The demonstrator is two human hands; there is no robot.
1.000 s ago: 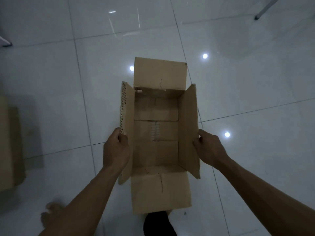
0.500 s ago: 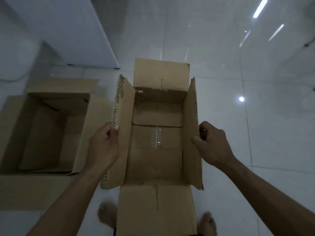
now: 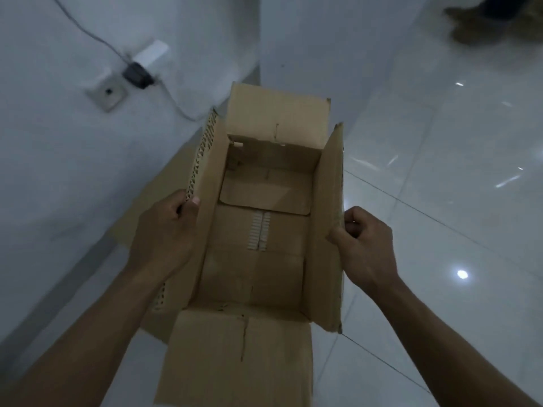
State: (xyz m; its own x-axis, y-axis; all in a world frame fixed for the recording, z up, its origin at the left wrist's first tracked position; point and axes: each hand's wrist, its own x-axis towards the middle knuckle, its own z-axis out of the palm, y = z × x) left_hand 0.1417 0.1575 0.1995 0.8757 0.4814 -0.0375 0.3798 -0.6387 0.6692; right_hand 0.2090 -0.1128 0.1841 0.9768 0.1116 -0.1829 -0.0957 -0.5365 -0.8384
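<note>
An empty brown cardboard box (image 3: 258, 259) with all its top flaps open is held up in front of me. My left hand (image 3: 164, 233) grips the left side flap, thumb over its corrugated edge. My right hand (image 3: 363, 245) grips the right side flap, fingers curled round its edge. The far flap stands up and the near flap hangs towards me. Strips of tape show on the box's bottom seam.
A white wall (image 3: 73, 171) rises close on the left, with a wall socket (image 3: 107, 94), a black plug (image 3: 136, 74) and a cable. More cardboard (image 3: 141, 218) lies on the floor below the box. Glossy white floor tiles (image 3: 440, 201) spread to the right. A dark shape (image 3: 493, 22) sits top right.
I have carried the box leftward and my view has turned: the second open box on the left has left the frame, and the wall with the socket has come into view. Both grips are unchanged.
</note>
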